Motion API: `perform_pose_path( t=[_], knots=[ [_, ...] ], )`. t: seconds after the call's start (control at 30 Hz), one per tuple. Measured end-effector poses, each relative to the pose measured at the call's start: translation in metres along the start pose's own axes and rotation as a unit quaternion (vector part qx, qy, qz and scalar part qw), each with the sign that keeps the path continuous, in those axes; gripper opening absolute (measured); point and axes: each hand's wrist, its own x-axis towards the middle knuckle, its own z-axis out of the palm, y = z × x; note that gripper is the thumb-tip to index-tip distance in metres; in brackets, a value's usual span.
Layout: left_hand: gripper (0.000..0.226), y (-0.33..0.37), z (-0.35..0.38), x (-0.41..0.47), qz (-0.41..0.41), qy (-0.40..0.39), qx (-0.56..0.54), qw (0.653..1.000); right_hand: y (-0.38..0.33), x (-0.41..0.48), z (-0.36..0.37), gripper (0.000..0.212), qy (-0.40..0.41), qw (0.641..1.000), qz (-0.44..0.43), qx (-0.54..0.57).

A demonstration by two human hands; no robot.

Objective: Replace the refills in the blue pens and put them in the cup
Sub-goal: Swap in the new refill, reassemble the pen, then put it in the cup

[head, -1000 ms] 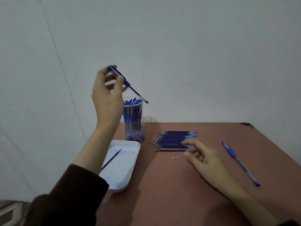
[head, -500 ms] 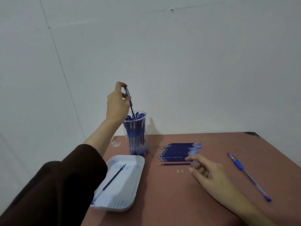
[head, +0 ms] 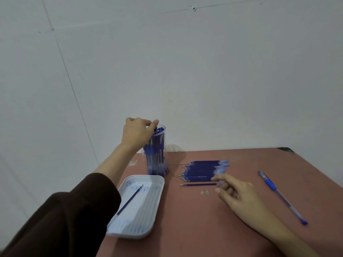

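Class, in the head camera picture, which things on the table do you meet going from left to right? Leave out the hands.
white tray → cup of pens → row of refills → loose blue pen

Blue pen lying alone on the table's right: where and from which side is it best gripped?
Pinch the blue clear-barrelled pen at its blue rubber sleeve, fingers coming down from above across its width. It lies flat on the reddish-brown table, nothing beside it, and the right hand is nearest.
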Motion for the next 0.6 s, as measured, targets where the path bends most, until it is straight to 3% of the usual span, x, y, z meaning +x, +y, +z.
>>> perform_pose_path(
  t=[0.13,0.23,0.33,0.43,0.53,0.6],
  knots=[
    [0.034,0.013,0.002,-0.018,0.028,0.064,-0.021,0.997,0.003,0.001,-0.008,0.024,0.039,0.998,0.01,-0.053],
    [0.026,0.033,0.013,-0.049,0.094,0.113,-0.046,0.988,0.015,0.007,-0.016,0.022,0.103,0.987,0.013,-0.12],
    [0.02,0.051,0.038,-0.083,0.136,0.075,-0.097,0.983,0.03,0.013,-0.027,0.016,0.162,0.966,0.061,-0.194],
    [0.027,0.062,0.068,-0.113,0.157,0.012,-0.127,0.979,0.04,0.013,-0.042,0.024,0.19,0.934,0.137,-0.268],
    [0.021,0.068,0.088,-0.136,0.143,-0.021,-0.157,0.977,0.045,0.008,-0.054,0.034,0.124,0.892,0.246,-0.357],
    [0.019,0.069,0.096,-0.145,0.132,-0.018,-0.175,0.975,0.049,0.006,-0.057,0.033,0.101,0.871,0.269,-0.398]
  ],
)
